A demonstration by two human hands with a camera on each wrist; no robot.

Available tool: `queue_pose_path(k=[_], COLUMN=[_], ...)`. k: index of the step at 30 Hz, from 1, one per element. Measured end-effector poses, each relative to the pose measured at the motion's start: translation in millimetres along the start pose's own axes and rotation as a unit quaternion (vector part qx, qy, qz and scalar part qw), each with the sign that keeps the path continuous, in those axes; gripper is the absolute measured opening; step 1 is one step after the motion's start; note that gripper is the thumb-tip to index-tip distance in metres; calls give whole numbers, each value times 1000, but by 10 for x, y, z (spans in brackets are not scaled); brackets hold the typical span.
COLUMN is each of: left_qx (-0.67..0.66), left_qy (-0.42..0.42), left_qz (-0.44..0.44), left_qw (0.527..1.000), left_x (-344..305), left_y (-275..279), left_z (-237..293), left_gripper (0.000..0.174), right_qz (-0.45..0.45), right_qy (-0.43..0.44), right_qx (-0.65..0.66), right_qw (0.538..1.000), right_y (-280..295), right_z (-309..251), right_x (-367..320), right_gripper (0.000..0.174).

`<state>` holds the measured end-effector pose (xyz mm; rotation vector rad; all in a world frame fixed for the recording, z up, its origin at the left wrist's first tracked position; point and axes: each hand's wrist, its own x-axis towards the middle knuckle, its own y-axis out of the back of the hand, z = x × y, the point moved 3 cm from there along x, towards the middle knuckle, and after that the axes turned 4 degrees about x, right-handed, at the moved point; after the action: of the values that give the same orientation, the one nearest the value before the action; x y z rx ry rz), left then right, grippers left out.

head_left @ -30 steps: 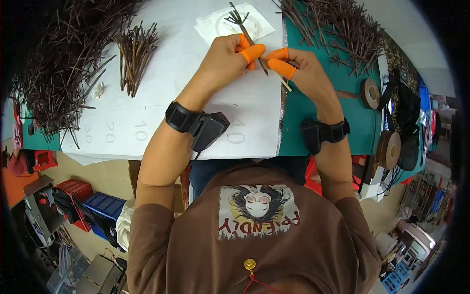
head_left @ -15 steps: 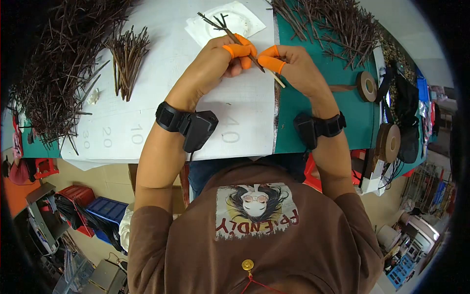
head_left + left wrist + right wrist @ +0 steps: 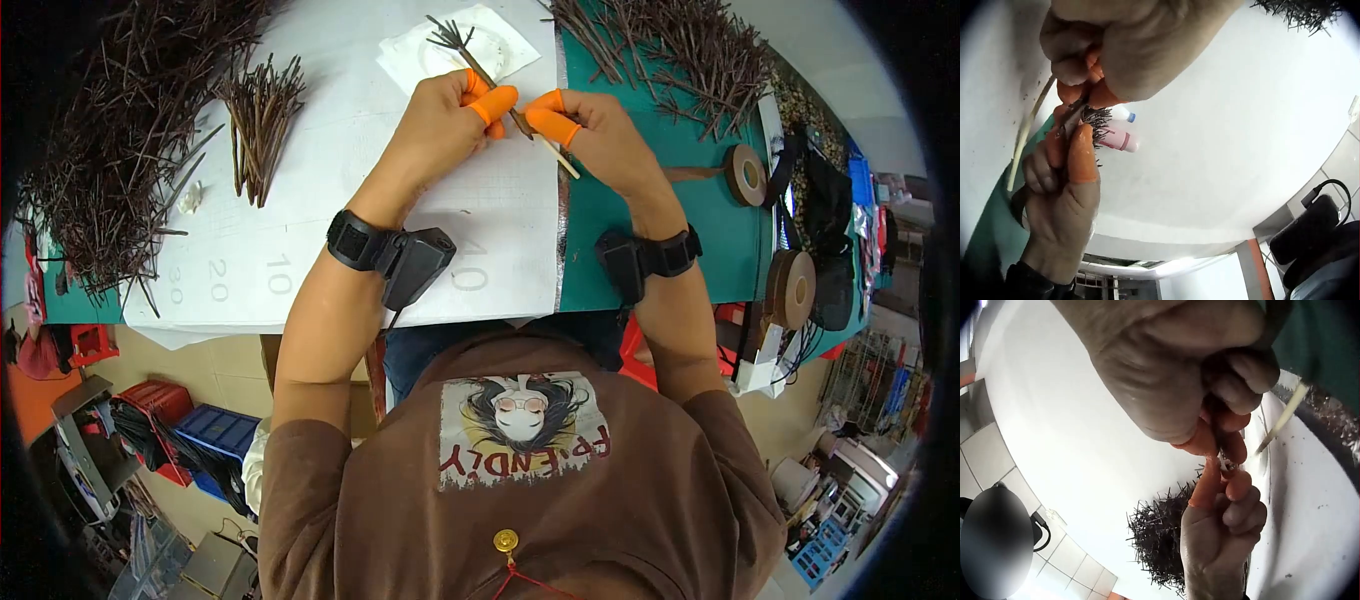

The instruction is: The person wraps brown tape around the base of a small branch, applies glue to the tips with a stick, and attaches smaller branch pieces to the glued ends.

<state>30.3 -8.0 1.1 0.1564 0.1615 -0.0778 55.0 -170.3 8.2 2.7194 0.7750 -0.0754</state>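
In the head view my left hand (image 3: 437, 128) pinches a dark forked twig (image 3: 484, 73) between orange-covered thumb and fingers, its branching tip pointing up and left. My right hand (image 3: 612, 146), also with orange finger covers, pinches brown tape close against the twig's lower end; the fingers hide most of the contact. A pale thin stick (image 3: 562, 160) slants down beside that end. The left wrist view has the left hand (image 3: 1141, 53) above the right hand (image 3: 1060, 215), fingertips close together. In the right wrist view the right hand (image 3: 1160, 375) is above the left hand (image 3: 1216, 550).
A tape roll (image 3: 746, 176) stands at the right, its strip running toward the right wrist; another roll (image 3: 796, 290) is nearer the edge. Dark twig piles lie at left (image 3: 100, 180) and upper right (image 3: 710, 65). A twig bundle (image 3: 262, 125) and white paper (image 3: 510, 40) lie on the table.
The left hand has turned and the twig's forked tip has swung a little right and up since the last frame. Both hands stand slightly left of where they were a second ago.
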Motion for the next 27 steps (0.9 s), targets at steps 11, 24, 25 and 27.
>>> queue_pose_path(k=[11,24,25,27], left_qx=[-27,-28,-12,-2], left_qy=[25,-4,-11,-10], left_qz=[-51,-6,-9,-2], left_qw=[998,1000,1000,1000], left_x=[1,-20,-11,2], left_y=[5,-44,-41,-25], left_z=[-20,18,-1,-15], left_gripper=[15,18,19,20], right_qz=[-24,9,9,9], right_qy=[31,73,61,32], right_qx=[27,34,32,37], right_qw=[999,997,998,999], right_y=[23,-43,-48,-32], right_z=[20,63,13,10], right_x=[10,31,10,-4], right_gripper=[15,17,17,17])
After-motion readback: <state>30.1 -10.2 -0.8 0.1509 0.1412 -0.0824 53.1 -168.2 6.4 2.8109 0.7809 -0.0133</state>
